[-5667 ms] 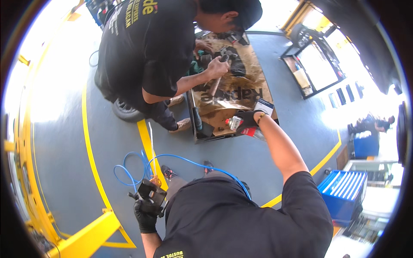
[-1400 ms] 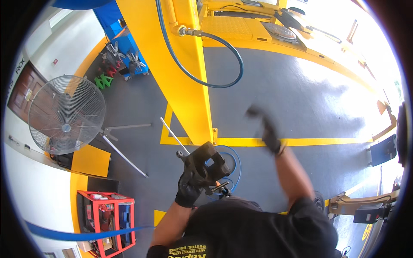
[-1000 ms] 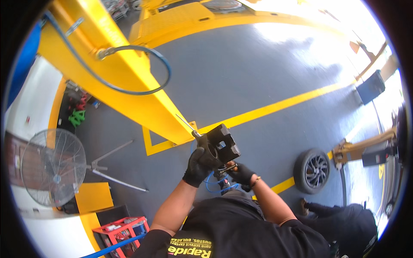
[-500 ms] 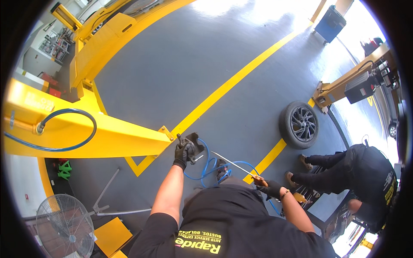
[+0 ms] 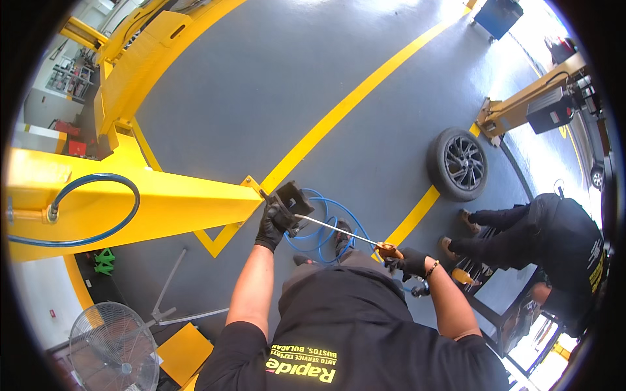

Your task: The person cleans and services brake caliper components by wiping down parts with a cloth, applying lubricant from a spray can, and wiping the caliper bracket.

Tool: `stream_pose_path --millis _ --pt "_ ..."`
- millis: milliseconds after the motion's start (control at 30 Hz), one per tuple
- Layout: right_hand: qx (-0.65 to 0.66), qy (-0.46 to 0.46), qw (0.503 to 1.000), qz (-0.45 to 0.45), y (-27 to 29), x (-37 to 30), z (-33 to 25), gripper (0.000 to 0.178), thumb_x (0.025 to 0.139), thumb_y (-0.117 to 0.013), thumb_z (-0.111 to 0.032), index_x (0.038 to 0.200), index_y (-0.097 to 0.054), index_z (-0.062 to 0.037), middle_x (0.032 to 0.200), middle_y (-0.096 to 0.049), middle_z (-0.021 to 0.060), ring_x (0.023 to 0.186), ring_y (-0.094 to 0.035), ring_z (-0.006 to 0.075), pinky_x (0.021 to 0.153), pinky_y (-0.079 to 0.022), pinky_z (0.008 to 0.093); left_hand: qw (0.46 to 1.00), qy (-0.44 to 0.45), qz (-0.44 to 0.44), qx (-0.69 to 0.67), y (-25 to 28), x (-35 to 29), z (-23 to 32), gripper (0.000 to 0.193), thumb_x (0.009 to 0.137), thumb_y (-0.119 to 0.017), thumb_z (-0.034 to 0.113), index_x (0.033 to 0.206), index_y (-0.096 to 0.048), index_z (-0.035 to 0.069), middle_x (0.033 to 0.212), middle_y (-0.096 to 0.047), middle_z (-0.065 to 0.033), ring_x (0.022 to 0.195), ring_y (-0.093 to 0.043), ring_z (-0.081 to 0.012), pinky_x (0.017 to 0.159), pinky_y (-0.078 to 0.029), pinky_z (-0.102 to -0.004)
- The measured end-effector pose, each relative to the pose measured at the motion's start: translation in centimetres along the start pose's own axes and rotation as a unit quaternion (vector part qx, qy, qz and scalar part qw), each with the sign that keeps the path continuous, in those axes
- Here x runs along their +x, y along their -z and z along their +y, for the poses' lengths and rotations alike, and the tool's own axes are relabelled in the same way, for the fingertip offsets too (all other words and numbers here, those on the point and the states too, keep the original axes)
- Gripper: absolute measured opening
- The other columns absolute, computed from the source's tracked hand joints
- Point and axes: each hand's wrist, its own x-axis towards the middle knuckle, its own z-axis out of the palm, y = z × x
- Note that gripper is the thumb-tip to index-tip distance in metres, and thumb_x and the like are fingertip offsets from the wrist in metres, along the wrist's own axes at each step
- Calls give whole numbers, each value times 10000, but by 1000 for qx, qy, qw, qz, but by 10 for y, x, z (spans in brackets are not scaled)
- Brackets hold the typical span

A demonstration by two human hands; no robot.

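Observation:
My left hand (image 5: 274, 227), in a black glove, is closed around a dark metal part that looks like a brake caliper (image 5: 291, 195). It is held up in front of me, left of the middle, and my fingers cover some of it. My right hand (image 5: 411, 262), also gloved, grips an orange-brown air blow gun (image 5: 388, 252). From the gun a long thin metal nozzle (image 5: 336, 229) reaches left, its tip at the caliper's near side; whether it touches cannot be told. A blue air hose (image 5: 352, 215) lies in loops on the floor beyond the nozzle, around my shoe.
A yellow lift arm (image 5: 163, 205) ends just left of my left hand. A wheel with tyre (image 5: 460, 163) lies at the right. A co-worker in black (image 5: 554, 247) bends over beside a tool cart (image 5: 502, 293). A fan (image 5: 114, 352) stands at the lower left.
The blow gun's nozzle has swung down and left, bringing its tip to the caliper. My left hand has turned the caliper. The whole view has shifted slightly.

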Motion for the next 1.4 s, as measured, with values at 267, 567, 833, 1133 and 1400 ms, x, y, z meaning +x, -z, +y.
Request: stream_pose_path --millis 267,567,833,1133,1400 --pt "-112 39 992 50 -1 22 5 353 914 -641 -342 1036 -676 -13 795 -662 68 643 -631 170 583 -509 313 999 15 -38 -14 -31 -22 28 746 811 -640 316 1492 -396 131 1449 -500 -128 1344 -495 -306 1167 -389 -491" --pt "-151 -6 986 74 -1 45 -9 530 929 -650 -546 956 -703 -20 764 -672 92 683 -634 195 654 -502 359 997 42 -59 -35 -53 -47 33 626 858 -603 242 1433 -461 40 1371 -580 -146 1240 -593 -294 1065 -499 -428" --pt "-116 24 990 78 -2 63 -6 515 902 -693 -539 969 -671 -29 712 -647 69 620 -638 180 590 -495 340 996 41 58 -47 0 -55 -7 497 888 -647 262 1338 -533 84 1141 -663 -94 1054 -662 -250 962 -558 -402" --pt "-57 65 990 113 23 63 13 391 901 -734 -400 978 -669 -23 694 -635 62 543 -616 155 511 -482 315 999 6 -38 1 -81 -88 33 577 858 -583 178 1400 -477 12 1363 -570 -148 1219 -603 -255 1056 -510 -403" --pt "-146 79 980 108 28 56 1 446 867 -776 -404 1017 -672 3 698 -629 54 543 -596 149 522 -473 324 1000 2 -3 15 -81 -98 30 609 853 -568 187 1418 -459 -12 1374 -569 -182 1252 -593 -294 1072 -499 -415"
